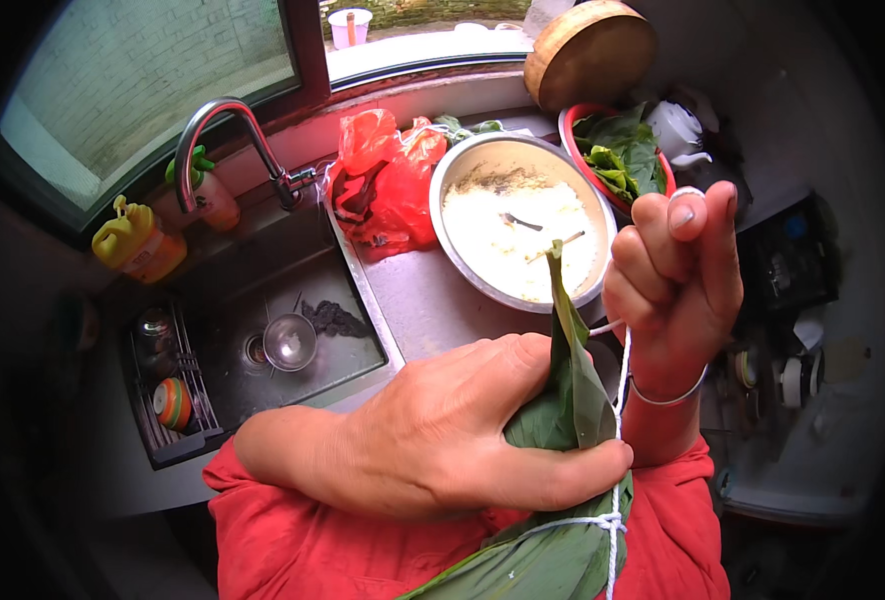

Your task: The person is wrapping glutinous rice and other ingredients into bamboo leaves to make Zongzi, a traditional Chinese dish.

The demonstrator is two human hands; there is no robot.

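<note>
My left hand grips a green leaf bundle, its thumb lying across the front. White string is knotted around the lower part of the bundle and runs up along its right side. My right hand is raised at the upper right, fingers curled closed, and the string runs up into it. Behind the bundle stands a metal basin of white grains, probably rice, with a thin stick and a dark utensil lying in it. The bundle's pointed tip overlaps the basin's near rim.
A red-rimmed bowl of green leaves and a white teapot stand behind my right hand. Red plastic bags lie left of the basin. Further left, the sink holds a metal bowl and a rack, under a curved faucet.
</note>
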